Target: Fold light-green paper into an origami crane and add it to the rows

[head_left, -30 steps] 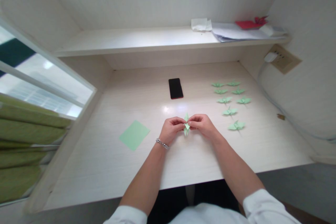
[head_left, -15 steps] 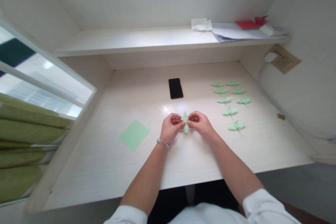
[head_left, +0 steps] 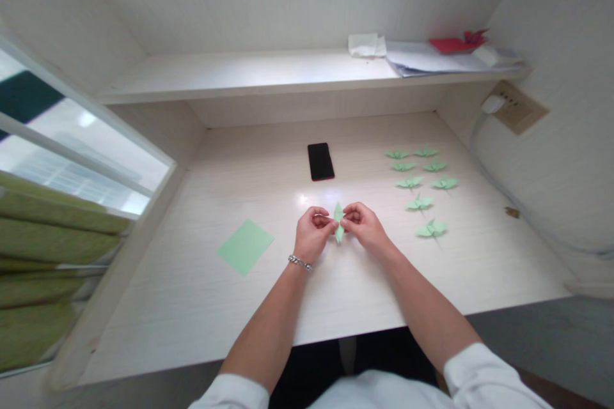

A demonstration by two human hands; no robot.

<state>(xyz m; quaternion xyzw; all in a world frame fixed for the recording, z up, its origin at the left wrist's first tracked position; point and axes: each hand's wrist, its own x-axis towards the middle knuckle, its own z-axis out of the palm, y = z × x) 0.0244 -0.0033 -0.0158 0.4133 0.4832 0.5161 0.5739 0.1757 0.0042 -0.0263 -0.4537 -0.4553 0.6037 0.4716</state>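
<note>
A small green piece of folded paper (head_left: 339, 231), narrow and pointed at both ends, is held between my two hands above the desk. My left hand (head_left: 314, 231) pinches it from the left with thumb and fingers. From the right, my right hand (head_left: 365, 225) grips it the same way, the two thumbs almost meeting at its middle. A flat green square sheet (head_left: 245, 247) lies on the desk to the left. Several green origami cranes (head_left: 419, 203) stand in two rough columns to the right.
Beyond my hands a black phone (head_left: 321, 162) lies on the pale desk (head_left: 192, 307). The shelf (head_left: 230, 73) bears papers (head_left: 426, 57), a white tissue (head_left: 366, 45) and a red paper piece (head_left: 451, 45). A cable (head_left: 499, 185) runs from a wall socket (head_left: 520, 108) down the right side.
Almost nothing differs. Both hands keep their pinch on the folded paper, with only a very slight shift of the fingers and the view.
</note>
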